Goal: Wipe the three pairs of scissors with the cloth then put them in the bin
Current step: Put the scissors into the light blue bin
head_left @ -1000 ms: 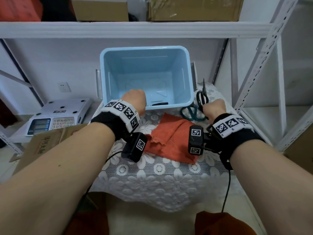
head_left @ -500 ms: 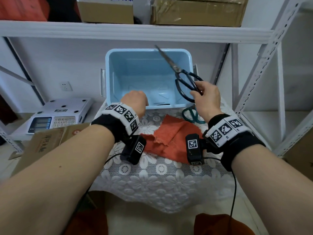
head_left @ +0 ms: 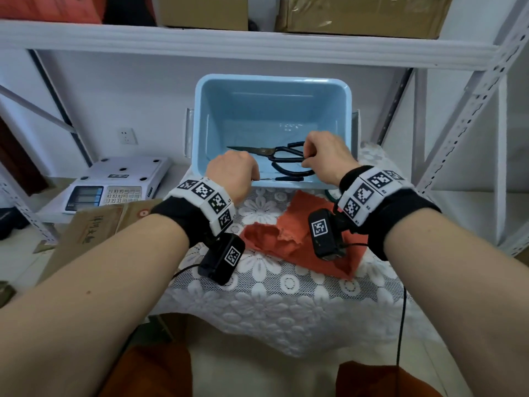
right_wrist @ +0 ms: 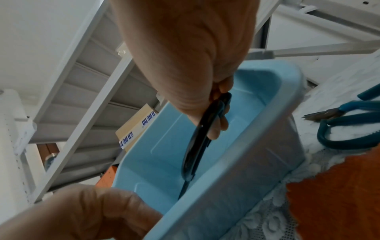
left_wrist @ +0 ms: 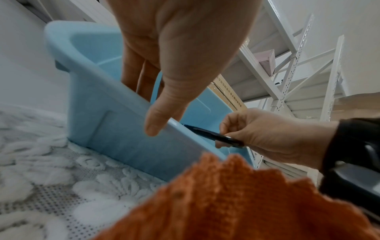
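Black-handled scissors [head_left: 282, 156] hang in the right hand [head_left: 326, 159], fingers curled round the handle loops, blades closed and pointing left, inside the pale blue bin [head_left: 200, 124]. Cannot tell whether they touch the bin floor. Left hand [head_left: 233, 174] grips the bin's near rim: fingers hooked inside, thumb [left_wrist: 158, 120] pressed on the outer wall. A second, slim black-handled pair [head_left: 282, 178] lies on the bin floor along the near wall. Teal-handled scissors [right_wrist: 347, 125] lie on the lace tablecloth [head_left: 272, 305] just right of the bin. Orange cloth [head_left: 289, 239] lies rumpled on the tablecloth in front of the bin, between the wrists. Weighing scale [head_left: 114, 183] sits to the left; cardboard boxes [head_left: 357, 15] on the shelf above.
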